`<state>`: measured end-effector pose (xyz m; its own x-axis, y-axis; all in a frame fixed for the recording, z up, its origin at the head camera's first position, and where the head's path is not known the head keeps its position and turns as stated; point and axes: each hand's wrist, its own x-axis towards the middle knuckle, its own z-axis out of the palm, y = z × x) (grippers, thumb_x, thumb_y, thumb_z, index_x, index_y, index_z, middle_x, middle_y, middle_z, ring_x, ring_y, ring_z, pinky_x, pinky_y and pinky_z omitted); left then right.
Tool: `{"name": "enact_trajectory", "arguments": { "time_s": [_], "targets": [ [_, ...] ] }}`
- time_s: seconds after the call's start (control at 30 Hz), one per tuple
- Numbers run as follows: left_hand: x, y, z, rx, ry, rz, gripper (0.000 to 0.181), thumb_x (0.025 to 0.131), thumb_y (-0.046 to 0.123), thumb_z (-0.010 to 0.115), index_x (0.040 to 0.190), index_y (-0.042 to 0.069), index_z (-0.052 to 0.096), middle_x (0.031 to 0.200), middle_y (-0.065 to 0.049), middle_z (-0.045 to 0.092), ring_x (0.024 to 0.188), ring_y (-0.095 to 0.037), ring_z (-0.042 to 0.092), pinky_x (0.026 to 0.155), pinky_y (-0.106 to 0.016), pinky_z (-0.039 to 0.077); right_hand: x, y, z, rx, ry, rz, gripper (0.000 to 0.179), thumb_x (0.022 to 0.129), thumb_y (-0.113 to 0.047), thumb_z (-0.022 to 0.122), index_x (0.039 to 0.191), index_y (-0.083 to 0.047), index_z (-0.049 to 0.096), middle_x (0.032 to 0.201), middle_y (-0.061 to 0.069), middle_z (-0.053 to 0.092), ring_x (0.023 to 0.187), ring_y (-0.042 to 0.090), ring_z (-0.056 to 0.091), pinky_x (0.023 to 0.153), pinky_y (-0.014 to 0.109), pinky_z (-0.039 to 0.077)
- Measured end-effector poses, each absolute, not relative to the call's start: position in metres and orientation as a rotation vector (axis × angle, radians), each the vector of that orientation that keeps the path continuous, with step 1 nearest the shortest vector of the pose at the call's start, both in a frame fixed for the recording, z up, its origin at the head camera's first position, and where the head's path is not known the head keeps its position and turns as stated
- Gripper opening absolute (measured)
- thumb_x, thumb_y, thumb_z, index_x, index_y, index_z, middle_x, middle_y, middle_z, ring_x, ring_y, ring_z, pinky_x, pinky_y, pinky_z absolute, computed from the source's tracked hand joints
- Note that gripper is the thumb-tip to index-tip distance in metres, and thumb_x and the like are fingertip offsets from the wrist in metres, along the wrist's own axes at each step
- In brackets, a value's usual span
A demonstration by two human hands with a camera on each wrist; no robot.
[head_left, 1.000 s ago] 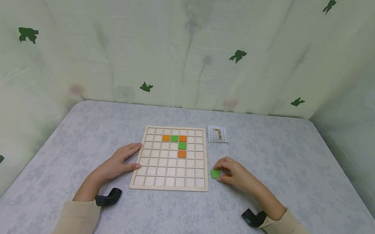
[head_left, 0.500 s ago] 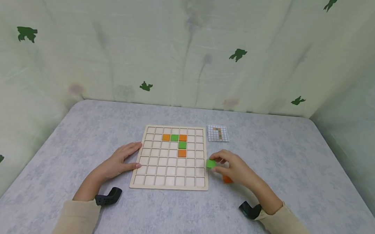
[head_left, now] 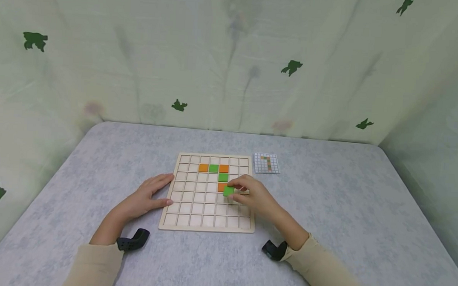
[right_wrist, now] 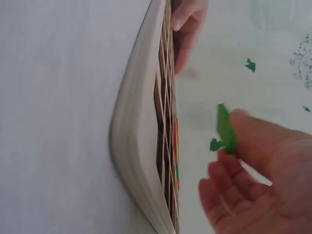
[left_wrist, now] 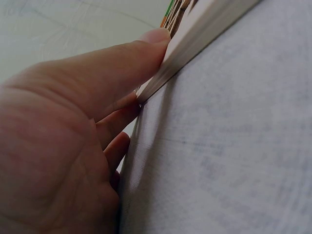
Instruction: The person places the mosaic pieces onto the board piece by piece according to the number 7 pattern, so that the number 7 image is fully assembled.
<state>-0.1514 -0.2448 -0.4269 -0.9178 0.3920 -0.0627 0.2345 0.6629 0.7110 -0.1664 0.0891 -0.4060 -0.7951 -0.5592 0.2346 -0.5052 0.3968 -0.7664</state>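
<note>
In the head view, a pale wooden grid board (head_left: pixel 186 220) lies flat before me. My right hand (head_left: pixel 258 197) pinches a square green tile (head_left: pixel 228 191) between thumb and fingers over the board's right half. The right wrist view shows that green tile (right_wrist: pixel 224 127) held up off the grid. Underneath, it partly overlaps an orange tile (head_left: pixel 221 187), the lowest in a column below a green tile (head_left: pixel 223 177). A row ends at the corner orange tile (head_left: pixel 224 169). With fingers extended, my left hand (head_left: pixel 147 198) rests against the board's left edge, thumb at its rim (left_wrist: pixel 168 61).
Beyond the board's upper right corner lies a small printed card (head_left: pixel 266 163) with a coloured grid pattern. The table (head_left: pixel 338 194) reaches back to a pale curtain (head_left: pixel 202 60) with green leaf-like shapes. A black device (head_left: pixel 274 250) sits at the right wrist.
My right hand has carried the green tile from the table at the right, left across the board's edge and over the grid. The left hand stays put. A loose orange tile showed briefly under the right hand.
</note>
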Motion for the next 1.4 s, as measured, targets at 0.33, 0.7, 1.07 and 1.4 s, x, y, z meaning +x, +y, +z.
{"name": "enact_trajectory", "arguments": {
  "time_s": [0.33, 0.7, 1.07, 1.4],
  "targets": [
    [-0.151, -0.245, -0.427, 0.497, 2.664, 1.094, 0.079, 0.082, 0.039, 0.064, 0.143, 0.007, 0.025, 0.146, -0.019, 0.017, 0.131, -0.041, 0.004, 0.097, -0.062, 0.007, -0.166, 0.073, -0.427, -0.927, 2.604, -1.217, 0.025, 0.083, -0.016, 0.067, 0.107, -0.011, 0.064, 0.103, -0.005, 0.053, 0.094, 0.01, 0.049, 0.08, 0.024, 0.042],
    [-0.15, -0.245, -0.429, 0.493, 2.671, 1.109, 0.079, 0.081, 0.037, 0.065, 0.142, 0.006, 0.026, 0.145, -0.02, 0.017, 0.131, -0.042, 0.005, 0.096, -0.062, 0.008, -0.167, 0.073, -0.424, -0.874, 2.558, -1.203, 0.03, 0.081, -0.018, 0.069, 0.11, -0.013, 0.063, 0.105, -0.004, 0.052, 0.092, 0.01, 0.048, 0.079, 0.026, 0.042],
    [-0.15, -0.245, -0.43, 0.488, 2.676, 1.103, 0.08, 0.081, 0.038, 0.065, 0.142, 0.006, 0.026, 0.145, -0.02, 0.017, 0.131, -0.042, 0.006, 0.096, -0.062, 0.008, -0.156, 0.115, -0.39, -0.957, 2.541, -1.325, 0.042, 0.082, -0.014, 0.067, 0.121, -0.007, 0.054, 0.118, 0.004, 0.053, 0.103, 0.026, 0.05, 0.085, 0.038, 0.042],
    [-0.151, -0.246, -0.43, 0.503, 2.679, 1.091, 0.079, 0.081, 0.039, 0.064, 0.143, 0.007, 0.025, 0.145, -0.019, 0.017, 0.131, -0.041, 0.006, 0.097, -0.062, 0.008, -0.133, 0.175, -0.395, -0.903, 2.633, -1.217, 0.05, 0.077, -0.017, 0.072, 0.122, -0.009, 0.054, 0.119, -0.002, 0.053, 0.103, 0.024, 0.051, 0.084, 0.04, 0.043]
  ]
}}
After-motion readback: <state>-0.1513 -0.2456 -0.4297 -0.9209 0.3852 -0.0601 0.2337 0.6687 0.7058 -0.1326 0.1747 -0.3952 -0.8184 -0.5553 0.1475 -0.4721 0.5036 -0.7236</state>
